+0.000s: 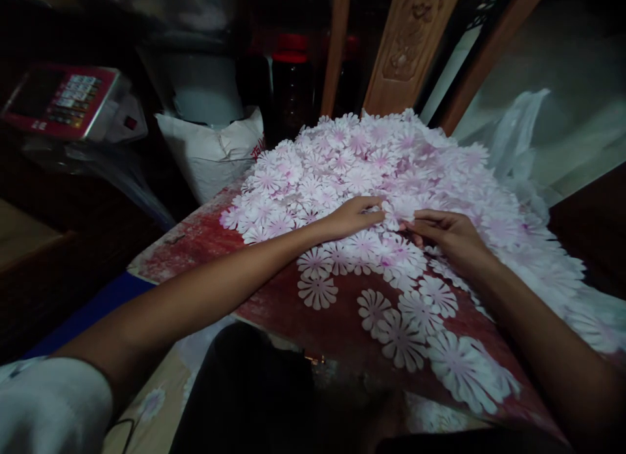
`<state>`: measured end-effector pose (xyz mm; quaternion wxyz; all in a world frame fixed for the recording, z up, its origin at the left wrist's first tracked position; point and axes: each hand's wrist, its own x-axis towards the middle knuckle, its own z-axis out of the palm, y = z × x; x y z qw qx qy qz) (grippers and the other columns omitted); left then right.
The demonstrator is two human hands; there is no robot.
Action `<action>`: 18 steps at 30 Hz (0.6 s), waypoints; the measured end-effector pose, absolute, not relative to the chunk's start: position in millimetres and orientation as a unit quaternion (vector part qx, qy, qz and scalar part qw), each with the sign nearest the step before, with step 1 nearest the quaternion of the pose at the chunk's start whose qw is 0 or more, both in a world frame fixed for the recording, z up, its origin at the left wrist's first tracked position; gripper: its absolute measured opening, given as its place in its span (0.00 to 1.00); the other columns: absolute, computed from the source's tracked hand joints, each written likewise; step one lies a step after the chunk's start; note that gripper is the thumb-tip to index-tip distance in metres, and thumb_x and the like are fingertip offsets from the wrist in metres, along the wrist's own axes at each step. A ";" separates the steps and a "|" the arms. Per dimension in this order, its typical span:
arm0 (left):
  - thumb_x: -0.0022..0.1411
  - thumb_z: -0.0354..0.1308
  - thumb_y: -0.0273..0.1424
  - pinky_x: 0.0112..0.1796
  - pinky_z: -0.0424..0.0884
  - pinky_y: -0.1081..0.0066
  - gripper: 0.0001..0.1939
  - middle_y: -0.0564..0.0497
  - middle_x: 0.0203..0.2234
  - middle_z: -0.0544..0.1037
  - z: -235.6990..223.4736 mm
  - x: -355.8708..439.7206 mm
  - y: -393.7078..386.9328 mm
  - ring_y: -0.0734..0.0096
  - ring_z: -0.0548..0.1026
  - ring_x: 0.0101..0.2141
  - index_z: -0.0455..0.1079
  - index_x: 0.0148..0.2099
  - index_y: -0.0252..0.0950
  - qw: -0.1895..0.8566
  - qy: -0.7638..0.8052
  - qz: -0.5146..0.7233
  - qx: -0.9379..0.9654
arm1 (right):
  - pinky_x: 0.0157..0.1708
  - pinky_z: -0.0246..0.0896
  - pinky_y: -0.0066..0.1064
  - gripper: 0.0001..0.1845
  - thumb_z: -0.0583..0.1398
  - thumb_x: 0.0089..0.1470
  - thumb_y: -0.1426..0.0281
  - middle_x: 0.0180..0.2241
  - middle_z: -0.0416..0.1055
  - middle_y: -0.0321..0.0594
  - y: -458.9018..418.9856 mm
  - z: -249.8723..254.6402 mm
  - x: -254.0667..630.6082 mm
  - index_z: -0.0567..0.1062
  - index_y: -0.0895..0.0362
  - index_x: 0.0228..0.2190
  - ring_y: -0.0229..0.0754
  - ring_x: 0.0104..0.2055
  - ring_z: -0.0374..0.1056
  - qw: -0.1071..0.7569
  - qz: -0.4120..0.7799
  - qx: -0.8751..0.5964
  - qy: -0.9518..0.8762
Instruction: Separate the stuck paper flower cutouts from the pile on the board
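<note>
A white flower cutout with a pale pink centre [398, 212] is pinched between my two hands, just above a big heap of similar flower cutouts [362, 160]. My left hand [353, 218] grips its left side with thumb and fingers. At its right edge, the fingers of my right hand [443, 231] close on it; their tips are partly hidden. Whether one layer or a few are held, I cannot make out. Nearer to me, several loose flower cutouts [402, 340] lie flat on the worn red tabletop [274, 304].
A white sack [210, 154] stands beyond the table's left corner, by a grey bucket [208, 85]. Further left is a red-faced keypad device [63, 102]. Carved wooden slats [405, 43] rise behind the heap. Clear plastic [518, 134] hangs at the right.
</note>
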<state>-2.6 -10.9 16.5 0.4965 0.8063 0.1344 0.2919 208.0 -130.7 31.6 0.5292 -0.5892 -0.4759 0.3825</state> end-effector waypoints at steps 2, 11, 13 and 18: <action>0.67 0.61 0.40 0.45 0.67 0.66 0.13 0.52 0.31 0.71 16.0 -1.6 -10.2 0.70 0.67 0.35 0.68 0.34 0.38 0.501 0.146 0.293 0.801 | 0.27 0.67 0.28 0.32 0.86 0.29 0.55 0.32 0.83 0.43 -129.9 27.5 209.3 0.85 0.56 0.33 0.35 0.26 0.69 0.535 0.380 -0.594 -0.465; 0.69 0.64 0.43 0.47 0.70 0.63 0.16 0.50 0.31 0.75 18.6 -2.2 -13.4 0.67 0.71 0.36 0.71 0.34 0.37 0.509 0.176 0.283 0.794 | 0.39 0.74 0.31 0.23 0.85 0.39 0.57 0.30 0.80 0.43 -137.2 44.2 209.1 0.87 0.57 0.30 0.39 0.33 0.74 0.545 0.405 -0.549 -0.487; 0.68 0.65 0.44 0.46 0.69 0.63 0.18 0.51 0.30 0.73 19.6 -3.0 -14.5 0.69 0.69 0.35 0.70 0.33 0.37 0.510 0.175 0.277 0.795 | 0.37 0.73 0.33 0.22 0.86 0.37 0.57 0.27 0.77 0.41 -145.1 55.9 212.1 0.88 0.55 0.28 0.38 0.31 0.73 0.547 0.418 -0.521 -0.505; 0.67 0.68 0.43 0.45 0.68 0.64 0.20 0.51 0.29 0.70 22.3 -4.6 -16.3 0.70 0.67 0.34 0.66 0.30 0.38 0.535 0.165 0.272 0.783 | 0.28 0.64 0.32 0.22 0.78 0.51 0.46 0.22 0.74 0.43 -165.2 73.6 222.6 0.86 0.49 0.20 0.37 0.24 0.69 0.333 0.588 -0.362 -0.642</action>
